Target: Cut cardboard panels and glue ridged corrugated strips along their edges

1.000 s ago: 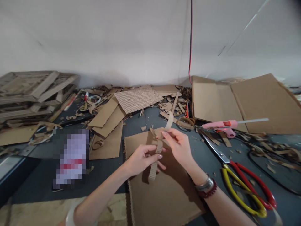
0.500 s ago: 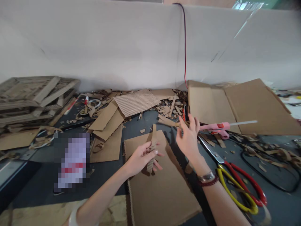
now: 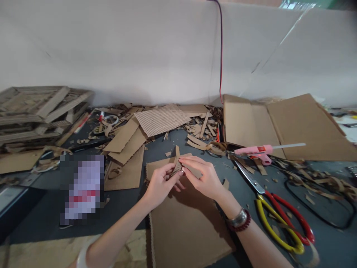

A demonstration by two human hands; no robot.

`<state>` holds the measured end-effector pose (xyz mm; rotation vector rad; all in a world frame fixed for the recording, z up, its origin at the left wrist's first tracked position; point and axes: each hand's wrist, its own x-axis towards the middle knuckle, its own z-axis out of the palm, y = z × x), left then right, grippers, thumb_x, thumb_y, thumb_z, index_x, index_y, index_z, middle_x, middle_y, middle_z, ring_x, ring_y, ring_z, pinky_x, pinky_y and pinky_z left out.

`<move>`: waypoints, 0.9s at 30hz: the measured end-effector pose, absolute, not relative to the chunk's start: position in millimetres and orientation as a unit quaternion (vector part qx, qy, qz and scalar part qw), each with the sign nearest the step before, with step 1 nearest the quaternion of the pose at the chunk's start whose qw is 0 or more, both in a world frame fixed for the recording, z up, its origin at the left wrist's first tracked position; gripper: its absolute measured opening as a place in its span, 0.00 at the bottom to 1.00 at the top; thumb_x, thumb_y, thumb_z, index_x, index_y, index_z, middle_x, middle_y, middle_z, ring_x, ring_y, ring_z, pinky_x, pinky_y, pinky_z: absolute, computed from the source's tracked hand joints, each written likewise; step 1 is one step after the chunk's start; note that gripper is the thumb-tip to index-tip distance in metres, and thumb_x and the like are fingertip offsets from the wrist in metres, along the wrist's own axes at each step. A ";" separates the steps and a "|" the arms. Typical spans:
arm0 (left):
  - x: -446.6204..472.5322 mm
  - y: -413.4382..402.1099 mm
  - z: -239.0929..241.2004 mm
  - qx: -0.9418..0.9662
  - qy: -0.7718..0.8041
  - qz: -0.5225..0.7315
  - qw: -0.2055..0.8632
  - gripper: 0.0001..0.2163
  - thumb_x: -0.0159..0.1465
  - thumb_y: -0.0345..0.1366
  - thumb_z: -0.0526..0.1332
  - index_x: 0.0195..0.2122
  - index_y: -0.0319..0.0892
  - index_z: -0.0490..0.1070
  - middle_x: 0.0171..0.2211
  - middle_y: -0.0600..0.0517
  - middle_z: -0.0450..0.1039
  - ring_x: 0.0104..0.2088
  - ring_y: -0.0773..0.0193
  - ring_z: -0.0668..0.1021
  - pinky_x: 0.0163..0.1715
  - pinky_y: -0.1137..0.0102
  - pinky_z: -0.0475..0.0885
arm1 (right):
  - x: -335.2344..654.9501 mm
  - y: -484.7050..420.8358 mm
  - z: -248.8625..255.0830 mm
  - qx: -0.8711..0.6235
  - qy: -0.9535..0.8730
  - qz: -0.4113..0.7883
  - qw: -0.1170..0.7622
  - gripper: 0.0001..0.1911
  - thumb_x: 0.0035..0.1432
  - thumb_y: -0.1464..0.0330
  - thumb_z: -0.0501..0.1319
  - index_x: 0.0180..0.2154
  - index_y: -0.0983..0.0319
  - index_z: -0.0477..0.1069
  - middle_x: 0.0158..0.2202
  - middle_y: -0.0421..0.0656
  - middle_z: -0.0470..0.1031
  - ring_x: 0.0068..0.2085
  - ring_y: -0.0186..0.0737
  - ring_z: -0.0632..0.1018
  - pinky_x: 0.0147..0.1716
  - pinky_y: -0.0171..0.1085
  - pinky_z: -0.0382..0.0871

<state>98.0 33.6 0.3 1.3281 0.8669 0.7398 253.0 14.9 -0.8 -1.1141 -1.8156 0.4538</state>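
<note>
My left hand [image 3: 159, 185] pinches a narrow strip of corrugated cardboard [image 3: 176, 163] above a flat brown cardboard sheet [image 3: 184, 230] on the dark table. My right hand [image 3: 202, 176] meets it from the right, its fingertips closed on the same strip. The strip's top end sticks up between the two hands; its lower part is hidden behind my fingers. A bracelet and a bead band sit on my right wrist.
Large scissors [image 3: 279, 216] with red and yellow handles lie right of the sheet. A pink glue gun [image 3: 258, 150] rests by big cardboard panels [image 3: 281, 124]. Cardboard scraps [image 3: 156, 124] fill the back, stacked cardboard frames [image 3: 39, 108] stand left, a black cable [image 3: 320, 210] loops right.
My right hand dropped the long strip, reached out to the right near the glue gun, then came back to the strip in my left hand. The strip now looks shorter.
</note>
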 end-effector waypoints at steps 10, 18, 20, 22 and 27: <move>94.8 32.6 2.3 0.582 0.380 0.407 0.593 0.10 0.60 0.40 0.55 0.35 0.38 0.64 0.32 0.48 0.72 0.19 0.69 0.76 0.11 0.78 0.63 | 248.6 12.1 0.1 -0.463 -0.723 0.187 0.477 0.15 0.54 0.75 0.53 0.42 0.62 0.72 0.42 0.46 0.75 0.44 0.38 0.75 0.45 0.38 0.69; 95.5 33.0 -2.5 0.594 0.398 0.394 0.578 0.06 0.59 0.36 0.56 0.35 0.39 0.66 0.29 0.52 0.73 0.23 0.68 0.76 0.18 0.76 0.67 | 246.7 12.8 2.8 -0.471 -0.713 0.175 0.488 0.11 0.54 0.74 0.55 0.38 0.65 0.74 0.38 0.48 0.77 0.40 0.39 0.76 0.41 0.37 0.71; 95.5 33.5 -3.6 0.598 0.401 0.388 0.575 0.07 0.59 0.37 0.56 0.35 0.40 0.67 0.28 0.52 0.73 0.22 0.68 0.76 0.18 0.76 0.67 | 246.8 12.5 2.7 -0.474 -0.712 0.175 0.488 0.11 0.53 0.74 0.56 0.37 0.67 0.74 0.37 0.49 0.77 0.39 0.39 0.77 0.41 0.36 0.71; 95.6 34.2 -4.6 0.599 0.406 0.385 0.574 0.07 0.59 0.37 0.56 0.35 0.40 0.67 0.27 0.53 0.72 0.22 0.68 0.76 0.18 0.76 0.66 | 247.0 12.3 2.3 -0.479 -0.709 0.171 0.489 0.11 0.53 0.74 0.56 0.36 0.67 0.75 0.36 0.49 0.77 0.39 0.38 0.77 0.41 0.35 0.71; 96.4 35.1 -6.1 0.590 0.405 0.384 0.583 0.07 0.58 0.36 0.57 0.35 0.39 0.67 0.23 0.55 0.70 0.21 0.68 0.75 0.18 0.76 0.66 | 247.1 13.3 0.9 -0.482 -0.707 0.155 0.493 0.10 0.52 0.73 0.57 0.36 0.66 0.75 0.35 0.47 0.78 0.37 0.38 0.78 0.40 0.35 0.72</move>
